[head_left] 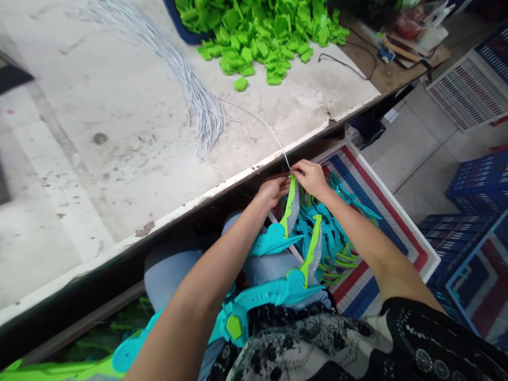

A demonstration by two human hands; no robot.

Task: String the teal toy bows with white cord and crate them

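Note:
My left hand (273, 189) and my right hand (311, 177) meet just below the table's front edge. Both are closed around the green tip of a teal and green toy bow (283, 222) that rests across my lap. A thin white string (262, 121) runs from my fingers up over the table edge towards a bundle of white strings (190, 90). A second bow limb with a green end (311, 254) lies on my lap beside the first.
A pile of green plastic pieces (262, 37) spills from a blue bin at the back of the worn white table (119, 159). A striped bag (377, 211) holds several teal parts to my right. Blue crates (476, 180) stand on the floor.

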